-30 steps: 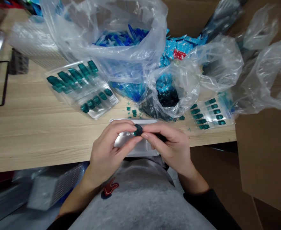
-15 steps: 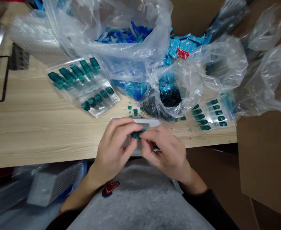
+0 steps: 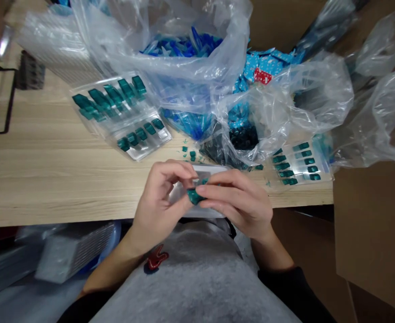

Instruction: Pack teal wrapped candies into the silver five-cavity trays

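- Above the white plastic tray (image 3: 208, 169), our left hand (image 3: 160, 206) and right hand (image 3: 236, 202) grip a teal piece (image 3: 194, 196) between them, fingers closed around it.
- Just beyond, small teal bits (image 3: 192, 154) lie scattered on the wooden table (image 3: 49, 179).
- Farther off, clear blister trays (image 3: 123, 121) holding teal shapes sit on either side of plastic bags (image 3: 200, 67) full of blue pieces (image 3: 182, 47).

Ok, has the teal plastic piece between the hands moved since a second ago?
Yes: the teal plastic piece now sits nearer the person, closer to the near edge of the wooden table than before.
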Motion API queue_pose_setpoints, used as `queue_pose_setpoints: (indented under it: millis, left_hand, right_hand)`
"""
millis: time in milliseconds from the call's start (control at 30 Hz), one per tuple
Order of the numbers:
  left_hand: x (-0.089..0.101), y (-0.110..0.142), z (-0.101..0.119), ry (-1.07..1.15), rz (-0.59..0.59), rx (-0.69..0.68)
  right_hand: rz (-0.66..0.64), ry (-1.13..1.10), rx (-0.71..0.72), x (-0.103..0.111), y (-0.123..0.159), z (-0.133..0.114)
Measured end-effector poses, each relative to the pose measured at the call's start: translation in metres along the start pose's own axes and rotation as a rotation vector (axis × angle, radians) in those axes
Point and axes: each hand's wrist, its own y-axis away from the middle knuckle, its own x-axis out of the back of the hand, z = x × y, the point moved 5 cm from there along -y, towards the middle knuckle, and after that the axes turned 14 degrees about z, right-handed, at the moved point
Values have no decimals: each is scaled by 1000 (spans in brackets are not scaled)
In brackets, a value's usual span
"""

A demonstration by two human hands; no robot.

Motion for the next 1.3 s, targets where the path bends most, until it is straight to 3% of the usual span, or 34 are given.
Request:
queue_pose_setpoints:
  millis: [100, 167, 300, 400, 467, 533, 633, 700, 900, 1067, 1233, 1300]
  left_hand:
    - [2, 4, 5, -102, 13, -217]
    - [4, 7, 5, -183, -20, -286]
    - [8, 9, 8, -345, -27, -356]
    - [10, 8, 6, -364, -3, -306]
    - [15, 6, 1, -314, 27, -225]
    - [27, 2, -6, -234, 144, -137]
    - [52, -1, -17, -183, 362, -44]
    - [62, -3, -21, -202, 410, -32]
    - [63, -4, -22, -268, 346, -70]
    - [59, -5, -29, -293, 272, -40]
    - [53, -7, -34, -374, 208, -53]
    - [50, -10, -34, -413, 191, -110]
  right_hand:
    - [4, -59, -38, -1, 0, 6]
    - [2, -118, -97, -4, 1, 11]
    - [0, -253, -275, -9, 8, 19]
    - [9, -254, -348, -8, 12, 22]
    - [19, -149, -319, -5, 10, 24]
    - [-21, 11, -235, -4, 7, 25]
    - [-206, 274, -106, -12, 4, 25]
    - [-343, 409, -53, -19, 3, 22]
    - [-511, 738, 123, -23, -10, 1]
    - [-653, 791, 138, -34, -11, 1]
    - [-578, 818, 172, -52, -1, 6]
    - [-561, 801, 105, -53, 0, 12]
